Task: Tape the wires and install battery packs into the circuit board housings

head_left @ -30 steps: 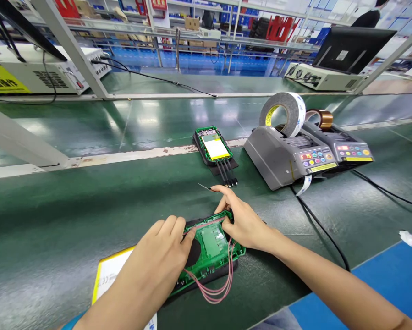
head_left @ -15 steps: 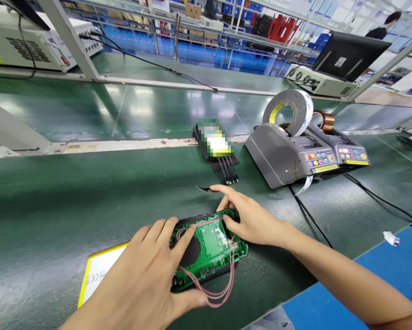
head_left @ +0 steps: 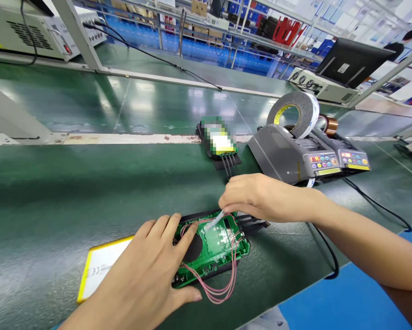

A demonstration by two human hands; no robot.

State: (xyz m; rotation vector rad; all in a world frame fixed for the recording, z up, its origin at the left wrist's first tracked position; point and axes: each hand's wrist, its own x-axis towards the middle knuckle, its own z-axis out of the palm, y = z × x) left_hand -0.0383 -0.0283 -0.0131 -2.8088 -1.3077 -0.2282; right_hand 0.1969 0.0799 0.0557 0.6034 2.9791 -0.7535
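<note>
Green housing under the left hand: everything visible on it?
The green housing looks like black-edged plastic, lying open side up on the bench. Inside is a dark round patch; pink wires loop out past its near edge. The left hand partly covers its left end; the right hand holds a pale strip over it, contact unclear.

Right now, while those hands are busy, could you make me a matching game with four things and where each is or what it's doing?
1. Left hand
2. Right hand
3. Pink wires
4. Grey tape roll

A. looping past the green case's near edge
B. spread over one end of that case
C. atop a dispenser
D. holding a thin pale piece

Pairs: 1-B, 2-D, 3-A, 4-C
</note>
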